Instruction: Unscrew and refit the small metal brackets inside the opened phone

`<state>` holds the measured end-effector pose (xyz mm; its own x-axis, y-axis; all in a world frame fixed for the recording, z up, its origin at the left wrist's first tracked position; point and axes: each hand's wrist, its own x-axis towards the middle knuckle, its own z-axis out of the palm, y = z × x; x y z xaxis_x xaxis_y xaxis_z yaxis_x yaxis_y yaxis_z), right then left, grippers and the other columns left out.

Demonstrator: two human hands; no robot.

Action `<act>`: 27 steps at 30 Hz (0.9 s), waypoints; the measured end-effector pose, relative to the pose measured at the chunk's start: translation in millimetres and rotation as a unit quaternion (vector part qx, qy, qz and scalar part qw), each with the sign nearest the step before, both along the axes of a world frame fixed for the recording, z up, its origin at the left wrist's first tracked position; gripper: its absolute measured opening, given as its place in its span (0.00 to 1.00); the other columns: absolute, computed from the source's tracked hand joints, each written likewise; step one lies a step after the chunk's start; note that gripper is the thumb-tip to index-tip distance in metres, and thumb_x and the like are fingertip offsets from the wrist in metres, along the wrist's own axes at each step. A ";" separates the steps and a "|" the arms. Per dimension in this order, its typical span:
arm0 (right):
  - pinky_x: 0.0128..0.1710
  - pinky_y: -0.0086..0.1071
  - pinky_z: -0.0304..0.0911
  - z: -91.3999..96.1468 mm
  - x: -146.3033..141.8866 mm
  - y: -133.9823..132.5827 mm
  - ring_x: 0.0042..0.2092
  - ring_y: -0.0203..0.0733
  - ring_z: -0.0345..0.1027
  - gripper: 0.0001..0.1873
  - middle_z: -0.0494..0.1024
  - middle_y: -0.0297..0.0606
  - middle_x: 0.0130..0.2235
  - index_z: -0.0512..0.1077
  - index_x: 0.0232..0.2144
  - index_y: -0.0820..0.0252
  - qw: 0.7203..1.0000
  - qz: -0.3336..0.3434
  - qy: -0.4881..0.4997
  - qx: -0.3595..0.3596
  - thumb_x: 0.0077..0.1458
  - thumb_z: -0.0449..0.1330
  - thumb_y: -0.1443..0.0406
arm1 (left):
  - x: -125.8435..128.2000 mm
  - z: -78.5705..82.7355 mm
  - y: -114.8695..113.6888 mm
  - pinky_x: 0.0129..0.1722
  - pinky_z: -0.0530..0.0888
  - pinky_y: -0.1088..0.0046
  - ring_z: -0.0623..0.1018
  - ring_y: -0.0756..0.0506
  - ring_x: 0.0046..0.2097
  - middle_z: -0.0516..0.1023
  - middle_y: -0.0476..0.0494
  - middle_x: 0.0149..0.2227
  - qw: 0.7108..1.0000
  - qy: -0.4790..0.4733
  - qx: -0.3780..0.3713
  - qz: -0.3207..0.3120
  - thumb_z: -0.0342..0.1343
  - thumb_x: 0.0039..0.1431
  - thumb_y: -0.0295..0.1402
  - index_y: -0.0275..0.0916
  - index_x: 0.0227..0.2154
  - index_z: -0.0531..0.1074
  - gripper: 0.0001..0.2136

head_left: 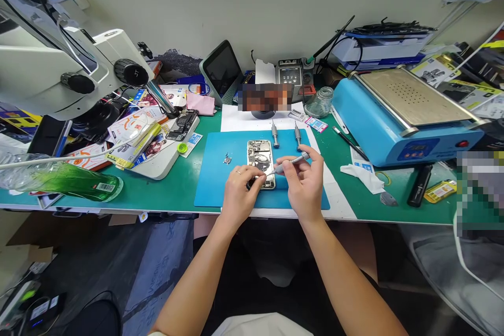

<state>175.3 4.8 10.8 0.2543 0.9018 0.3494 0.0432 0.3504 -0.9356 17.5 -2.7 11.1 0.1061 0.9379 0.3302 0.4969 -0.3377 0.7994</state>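
Observation:
An opened phone (260, 153) with its inner parts bare lies on the blue mat (212, 184). My right hand (306, 181) grips a slim grey screwdriver (291, 163), which slants down to the left over the phone's lower half. At the phone's lower left edge is my left hand (241, 189), thumb and forefinger pinched together close to the screwdriver's tip. What that pinch holds, if anything, is too small to tell. Two more screwdrivers, one (274, 135) behind the phone and another (297, 135) to its right, are near the mat's back edge. Small metal parts (227, 158) lie left of the phone.
A blue heating plate machine (397, 126) stands to the right, a glass jar (321, 101) beside it. Over the left side reaches a microscope (98, 63). A green bottle (79, 181) lies near the front left edge. Behind the mat is a soldering station (290, 74).

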 end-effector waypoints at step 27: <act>0.38 0.36 0.81 -2.4 0.7 0.8 0.38 0.42 0.83 0.22 0.84 0.35 0.39 0.63 0.57 0.50 1.000 -0.007 0.025 0.003 0.66 0.65 0.56 | 0.7 -6.6 0.6 0.46 0.72 0.63 0.79 0.43 0.42 0.84 0.47 0.41 0.999 0.032 0.001 -0.008 0.62 0.65 0.27 0.43 0.36 0.79 0.04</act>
<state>176.0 5.6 8.4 0.2837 0.8960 0.3416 0.0020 0.3557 -0.9346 18.2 -2.1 4.5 0.1419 0.9355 0.3235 0.5410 -0.3470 0.7662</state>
